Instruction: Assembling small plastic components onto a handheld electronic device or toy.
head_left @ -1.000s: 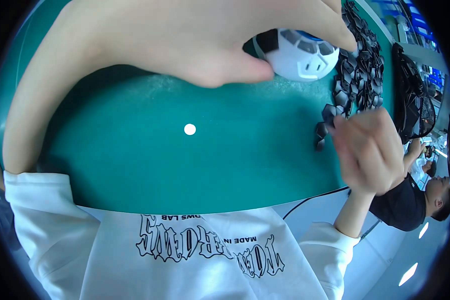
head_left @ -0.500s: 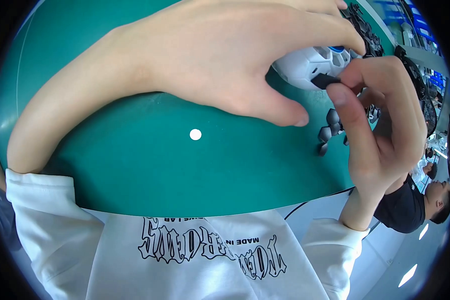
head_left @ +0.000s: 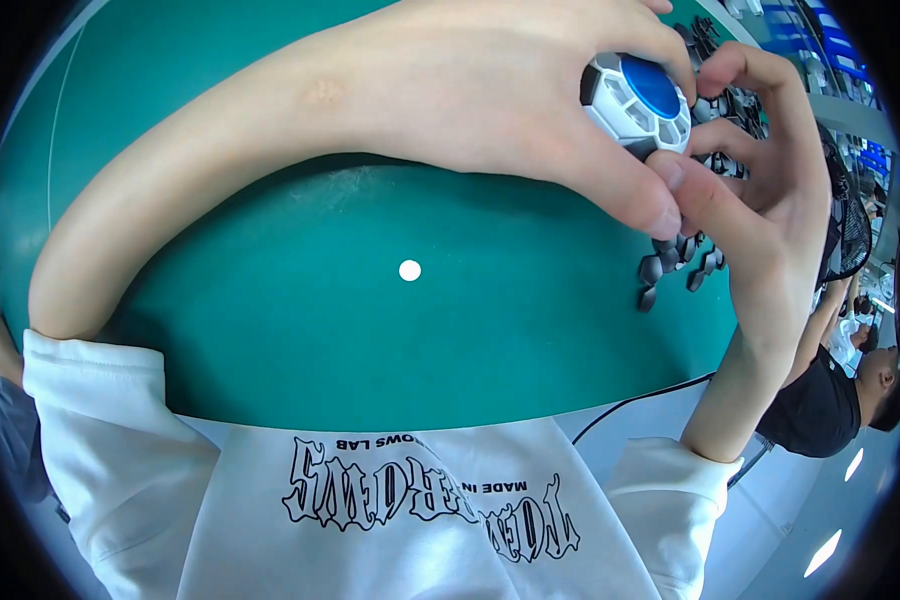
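Green tabletop [head_left: 300, 330] fills the view, with a white dot [head_left: 409, 270] near its middle and a scatter of small dark pieces [head_left: 675, 265] along its right side. A seated worker in a white printed sweatshirt [head_left: 400, 510] holds a white ball [head_left: 638, 100] with a blue panel and open cells, raised above the surface at upper right. The left hand [head_left: 500, 90] is wrapped over the ball, thumb pressed down at its lower edge; the right hand [head_left: 760, 190] is closed in against it, index finger and thumb meeting the left thumb just under the ball. Whether a dark piece sits pinched between those fingertips cannot be told.

Judged from the grip, the step in hand is fitting a piece into one of the ball's open cells; the next move would call for a steady hold by the left hand and a square, firm push by the right.

Half a second earlier the ball lay lower and farther right, its blue panel mostly hidden; a second earlier the right hand was down among the pieces, apart from the ball.

Another person [head_left: 830, 400] sits at the right edge.
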{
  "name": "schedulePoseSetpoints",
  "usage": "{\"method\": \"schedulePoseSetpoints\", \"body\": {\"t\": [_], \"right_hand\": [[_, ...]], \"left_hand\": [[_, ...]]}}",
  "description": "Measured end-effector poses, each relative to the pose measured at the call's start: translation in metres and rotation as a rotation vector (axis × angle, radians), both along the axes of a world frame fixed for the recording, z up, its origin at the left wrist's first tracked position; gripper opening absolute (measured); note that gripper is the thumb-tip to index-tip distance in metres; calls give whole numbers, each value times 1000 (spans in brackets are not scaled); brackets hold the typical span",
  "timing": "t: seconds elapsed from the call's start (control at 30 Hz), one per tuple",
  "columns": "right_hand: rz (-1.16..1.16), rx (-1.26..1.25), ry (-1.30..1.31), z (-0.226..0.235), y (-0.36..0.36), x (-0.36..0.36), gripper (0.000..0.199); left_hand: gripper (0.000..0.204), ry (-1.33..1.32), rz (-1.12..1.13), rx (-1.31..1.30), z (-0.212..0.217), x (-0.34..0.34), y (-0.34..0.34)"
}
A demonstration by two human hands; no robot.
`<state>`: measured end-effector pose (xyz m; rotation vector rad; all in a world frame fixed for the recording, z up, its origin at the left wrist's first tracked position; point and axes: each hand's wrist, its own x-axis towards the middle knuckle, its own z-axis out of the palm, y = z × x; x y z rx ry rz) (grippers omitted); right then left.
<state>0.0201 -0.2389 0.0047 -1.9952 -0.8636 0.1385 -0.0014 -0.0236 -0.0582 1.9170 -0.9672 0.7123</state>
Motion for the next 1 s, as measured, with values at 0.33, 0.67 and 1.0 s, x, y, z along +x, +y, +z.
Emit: {"method": "schedulePoseSetpoints", "body": {"t": [0.33,0.67,1.0], "right_hand": [[-25,-70,94,-3,-14,4,65],[-32,-74,33,-12,-25,8,70],[-105,-48,-15,-8,-26,-4,69]], "left_hand": [[62,386,-278,-113,6,5,17],[62,393,-271,-119,6,4,16],[59,195,-62,25,4,2,-3]]}}
